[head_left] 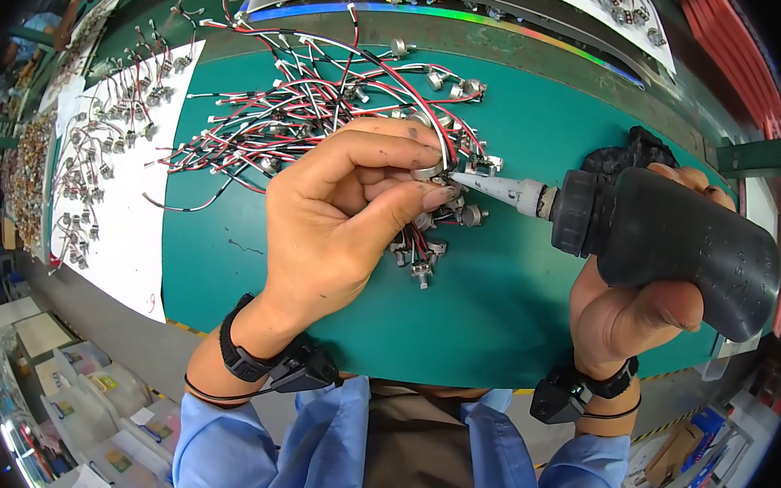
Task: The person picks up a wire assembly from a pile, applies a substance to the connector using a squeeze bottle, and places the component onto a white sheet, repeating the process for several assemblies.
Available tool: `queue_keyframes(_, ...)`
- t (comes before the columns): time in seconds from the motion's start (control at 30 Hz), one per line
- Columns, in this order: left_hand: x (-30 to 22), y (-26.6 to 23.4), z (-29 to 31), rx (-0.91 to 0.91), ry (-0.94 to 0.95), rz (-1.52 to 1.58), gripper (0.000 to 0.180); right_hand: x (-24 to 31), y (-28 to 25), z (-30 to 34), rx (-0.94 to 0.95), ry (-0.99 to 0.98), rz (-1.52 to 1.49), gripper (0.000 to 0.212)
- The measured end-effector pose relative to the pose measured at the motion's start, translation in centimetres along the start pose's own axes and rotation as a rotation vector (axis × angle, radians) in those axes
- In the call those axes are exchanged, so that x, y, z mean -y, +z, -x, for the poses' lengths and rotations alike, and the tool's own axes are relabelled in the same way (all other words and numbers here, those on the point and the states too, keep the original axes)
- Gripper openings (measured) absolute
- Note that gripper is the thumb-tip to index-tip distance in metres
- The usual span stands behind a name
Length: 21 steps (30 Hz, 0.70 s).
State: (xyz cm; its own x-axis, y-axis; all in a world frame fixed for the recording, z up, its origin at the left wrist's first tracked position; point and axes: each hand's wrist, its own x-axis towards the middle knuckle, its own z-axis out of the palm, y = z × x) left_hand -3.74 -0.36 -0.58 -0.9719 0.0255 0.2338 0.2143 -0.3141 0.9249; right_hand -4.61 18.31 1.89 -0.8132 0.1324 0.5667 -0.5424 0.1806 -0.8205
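Note:
My left hand (338, 212) pinches a small round metal potentiometer (428, 171) between thumb and fingers, with its red, white and black wires arching up and away to the left. My right hand (633, 304) is wrapped round a black squeeze bottle (684, 240), tipped onto its side. The bottle's pale tapered nozzle (505, 192) points left, its tip at or very near the potentiometer; whether they touch I cannot tell. Behind and beside my left hand lies a heap of wired potentiometers (300, 113) on the green mat (504, 317). Several more (421, 269) sit just below the nozzle.
A black crumpled cloth (632, 151) lies behind the bottle. On the left, a white sheet (140, 224) carries rows of wired parts. A shelf edge with a shiny rainbow strip (445, 15) crosses the back. Red trays (731, 51) are stacked at far right; clear bins (90, 386) stand lower left.

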Motion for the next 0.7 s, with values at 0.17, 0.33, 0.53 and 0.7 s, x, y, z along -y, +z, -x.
queue_keyframes(0.17,-0.4,0.1,0.1,-0.008,-0.078,0.008,0.02,-0.5,-1.4,-0.2,0.122,-0.031,0.048,0.08)
queue_keyframes(0.33,-0.3,0.2,0.0,-0.024,-0.094,-0.007,0.019,-0.6,-1.4,-0.2,0.094,-0.04,0.025,0.081)
queue_keyframes(0.53,-0.1,0.2,0.0,-0.002,-0.065,0.031,0.018,-2.1,-2.2,-0.2,0.175,-0.187,-0.033,0.08)
queue_keyframes(0.7,-0.2,0.3,0.1,-0.017,-0.096,0.03,0.018,-2.3,-2.5,-0.7,0.265,-0.27,-0.07,0.079)
